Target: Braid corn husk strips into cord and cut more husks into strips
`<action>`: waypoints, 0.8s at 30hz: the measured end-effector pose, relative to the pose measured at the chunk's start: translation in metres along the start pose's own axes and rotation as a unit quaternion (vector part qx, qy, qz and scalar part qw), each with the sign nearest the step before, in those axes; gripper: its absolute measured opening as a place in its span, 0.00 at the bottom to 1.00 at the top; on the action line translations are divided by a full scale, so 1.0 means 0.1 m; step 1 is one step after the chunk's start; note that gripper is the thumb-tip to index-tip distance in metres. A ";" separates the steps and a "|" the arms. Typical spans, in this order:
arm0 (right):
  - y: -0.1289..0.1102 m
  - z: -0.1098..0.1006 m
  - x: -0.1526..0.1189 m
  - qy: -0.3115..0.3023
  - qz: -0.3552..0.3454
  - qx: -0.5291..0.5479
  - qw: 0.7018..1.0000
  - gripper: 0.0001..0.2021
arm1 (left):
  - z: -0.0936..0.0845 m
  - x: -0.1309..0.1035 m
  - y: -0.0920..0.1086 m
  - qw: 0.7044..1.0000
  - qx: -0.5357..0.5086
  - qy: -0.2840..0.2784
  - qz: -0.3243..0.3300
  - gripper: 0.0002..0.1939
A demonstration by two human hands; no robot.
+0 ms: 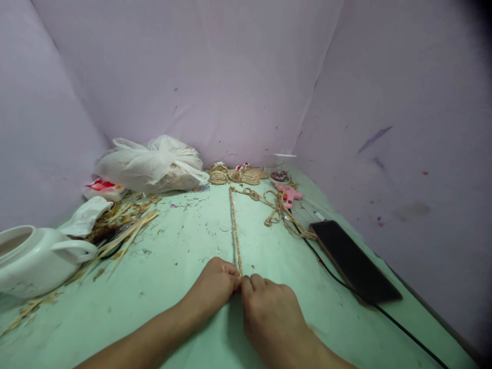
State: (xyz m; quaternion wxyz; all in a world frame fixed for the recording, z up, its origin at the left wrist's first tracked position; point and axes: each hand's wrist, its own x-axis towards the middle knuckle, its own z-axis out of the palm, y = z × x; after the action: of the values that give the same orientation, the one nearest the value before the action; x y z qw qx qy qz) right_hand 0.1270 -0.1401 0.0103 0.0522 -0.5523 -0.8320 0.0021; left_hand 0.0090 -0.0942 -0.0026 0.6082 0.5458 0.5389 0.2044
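A tan braided cord (235, 225) runs straight up the green table from my hands, then bends right into loose loops. My left hand (219, 279) pinches the near end of the cord between thumb and fingers. Right beside it, my right hand (269, 305) is closed on the same end, its fingertips touching or almost touching the left ones. The very tip of the cord is hidden by my fingers. Far loops of the cord lie against a pink glue gun (290, 195).
Left are a white teapot (42, 256), dry straw strips (132, 230) and a tied white plastic bag (154, 164). Small woven straw pieces (246, 175) sit at the back. On the right lie a dark phone (355, 261) and a black cable (326, 266). Purple sheets enclose the table.
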 end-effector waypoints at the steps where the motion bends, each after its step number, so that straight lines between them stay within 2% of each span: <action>1: -0.01 0.04 -0.03 0.022 -0.015 -0.005 1.000 0.10 | 0.00 0.00 -0.01 1.000 -0.007 0.006 0.000 0.08; 5: -0.02 0.17 -0.12 0.113 -0.063 -0.018 0.991 0.10 | 0.01 0.00 -0.01 0.998 -0.055 0.002 -0.006 0.09; 8: -0.04 0.25 -0.14 0.141 -0.077 -0.027 0.987 0.11 | 0.01 -0.04 0.03 0.994 -0.108 -0.012 -0.016 0.11; 12: -0.07 0.26 -0.18 0.118 -0.100 -0.004 0.988 0.12 | 0.01 -0.08 0.03 0.997 -0.072 0.008 0.013 0.09; 14: -0.03 0.16 -0.21 0.086 -0.121 0.056 0.987 0.06 | -0.01 -0.08 0.01 0.999 -0.015 0.029 0.036 0.09; 16: 0.08 -0.03 -0.17 0.056 -0.105 0.159 0.980 0.09 | -0.02 -0.09 -0.02 0.997 0.032 0.043 0.052 0.09; 18: 0.27 -0.25 -0.01 0.089 -0.014 0.281 0.955 0.10 | -0.05 -0.10 -0.04 0.994 0.067 0.040 0.070 0.10; 20: 0.52 -0.42 0.31 0.140 0.099 0.339 0.925 0.11 | -0.07 -0.11 -0.06 0.990 0.097 0.037 0.094 0.12; 23: 0.88 -0.47 1.02 0.081 0.179 0.405 0.893 0.11 | -0.11 -0.12 -0.10 0.982 0.138 0.037 0.124 0.13; 24: 0.97 -0.43 1.27 0.072 0.187 0.392 0.898 0.11 | -0.12 -0.12 -0.11 0.979 0.150 0.035 0.131 0.14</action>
State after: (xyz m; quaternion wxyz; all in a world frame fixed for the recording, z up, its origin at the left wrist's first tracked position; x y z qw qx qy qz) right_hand 0.1712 0.0120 0.0576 0.3229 -0.6311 -0.6392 0.2980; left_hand -0.0090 -0.1025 -0.0048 0.4681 0.6891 0.5085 0.2178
